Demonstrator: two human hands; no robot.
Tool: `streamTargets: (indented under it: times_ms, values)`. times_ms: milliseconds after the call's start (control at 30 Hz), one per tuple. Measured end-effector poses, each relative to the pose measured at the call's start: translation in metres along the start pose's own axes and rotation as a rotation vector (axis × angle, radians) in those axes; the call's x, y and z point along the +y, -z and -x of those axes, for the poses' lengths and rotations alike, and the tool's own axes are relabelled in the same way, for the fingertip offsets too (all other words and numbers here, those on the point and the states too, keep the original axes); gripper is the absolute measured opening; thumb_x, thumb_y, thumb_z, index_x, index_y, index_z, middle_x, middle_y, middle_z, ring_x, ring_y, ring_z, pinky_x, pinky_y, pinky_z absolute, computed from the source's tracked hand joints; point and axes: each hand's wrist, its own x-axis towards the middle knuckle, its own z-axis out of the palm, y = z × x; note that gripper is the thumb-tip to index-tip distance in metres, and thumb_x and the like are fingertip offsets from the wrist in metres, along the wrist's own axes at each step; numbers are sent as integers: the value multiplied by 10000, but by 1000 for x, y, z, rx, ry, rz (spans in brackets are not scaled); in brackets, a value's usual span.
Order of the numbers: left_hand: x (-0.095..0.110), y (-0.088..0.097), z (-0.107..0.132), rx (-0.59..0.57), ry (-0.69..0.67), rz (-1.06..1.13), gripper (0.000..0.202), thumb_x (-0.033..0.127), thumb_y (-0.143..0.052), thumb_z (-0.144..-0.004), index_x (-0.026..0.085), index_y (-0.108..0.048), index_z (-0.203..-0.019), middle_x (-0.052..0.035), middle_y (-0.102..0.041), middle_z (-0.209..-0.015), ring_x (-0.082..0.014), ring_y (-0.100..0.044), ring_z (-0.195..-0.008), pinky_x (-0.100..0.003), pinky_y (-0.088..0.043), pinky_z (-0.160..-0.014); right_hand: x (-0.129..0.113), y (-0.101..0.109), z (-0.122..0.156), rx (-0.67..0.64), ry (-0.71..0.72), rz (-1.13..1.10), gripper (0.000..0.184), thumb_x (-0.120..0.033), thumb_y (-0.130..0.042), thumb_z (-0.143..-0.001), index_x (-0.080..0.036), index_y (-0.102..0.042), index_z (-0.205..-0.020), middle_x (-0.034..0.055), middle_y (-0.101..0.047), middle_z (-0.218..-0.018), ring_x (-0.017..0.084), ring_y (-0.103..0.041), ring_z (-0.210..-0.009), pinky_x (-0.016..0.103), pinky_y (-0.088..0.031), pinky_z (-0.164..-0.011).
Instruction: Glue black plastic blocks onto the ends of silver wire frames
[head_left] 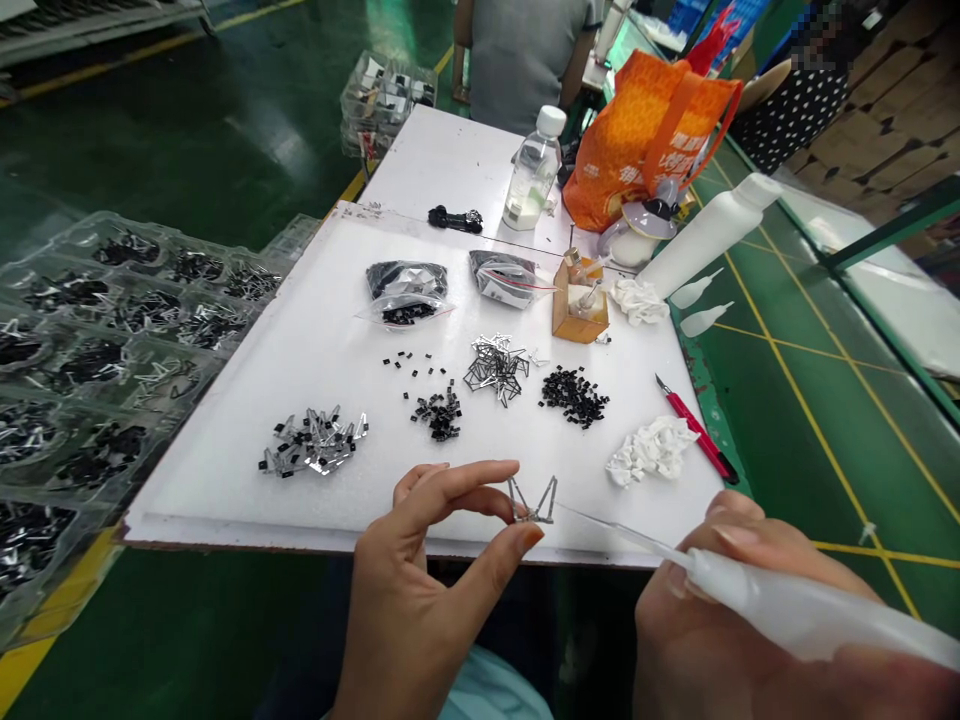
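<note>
Between the thumb and fingers of my left hand (pixel 439 560) is a small V-shaped metal frame (pixel 534 515), held up over the front edge of the table. My right hand (pixel 750 590) grips a white squeeze bottle (pixel 787 600) whose long thin nozzle tip ends close to the frame's right side; whether they touch I cannot tell. Beyond my hands lie a pile of bare metal frames (pixel 498 368), two heaps of small black pieces (pixel 574 397) (pixel 439 412), and, at the left, a pile of frames with black pieces on them (pixel 313 442).
Crumpled white tissue (pixel 651 450) and a red utility knife (pixel 697 430) lie at the right edge. Farther back are zip bags (pixel 409 290), a wooden box (pixel 579 305), a clear bottle (pixel 532 170) and an orange bag (pixel 645 140). Compartment trays (pixel 112 340) stand left; a person (pixel 525 60) sits ahead.
</note>
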Motion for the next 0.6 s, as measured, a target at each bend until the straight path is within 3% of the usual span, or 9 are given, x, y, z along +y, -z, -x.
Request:
streamTargets:
  times_ms: [133, 367, 500, 600]
  values:
    - [1, 0, -1, 10, 0, -4, 278, 269, -843, -801, 401, -797, -1040, 64, -748, -768, -194, -683, -848, -357, -495, -963, -4, 0, 1, -15, -71, -20, 447, -570, -504, -994, -245, -740, -798, 9, -611, -716, 233, -586, -737, 528, -344, -1143]
    - [0, 0, -1, 11, -21, -3, 316, 246, -846, -800, 447, -790, -1037, 93, -748, -765, -160, -677, -837, -305, -493, -958, -1, 2, 0, -42, -62, -62, 471, -551, -459, -1013, -253, -762, -811, 16, -616, -715, 237, -552, -712, 517, -325, -1143]
    - [2, -1, 0, 4, -13, -6, 312, 261, -848, -804, 452, -786, -1042, 99, -746, -774, -146, -677, -830, -277, -502, -928, -4, 3, 3, 23, -96, -28, 463, -442, -385, -1052, -263, -743, -820, 30, -591, -768, 259, -569, -812, 517, -313, -1138]
    - [1, 0, -1, 4, -12, -6, 322, 247, -845, -805, 452, -786, -1046, 99, -744, -780, -141, -682, -833, -263, -511, -911, -4, 5, 4, 1, -108, -67, 483, -413, -363, -1064, -252, -754, -832, 17, -562, -725, 239, -570, -786, 487, -331, -1114]
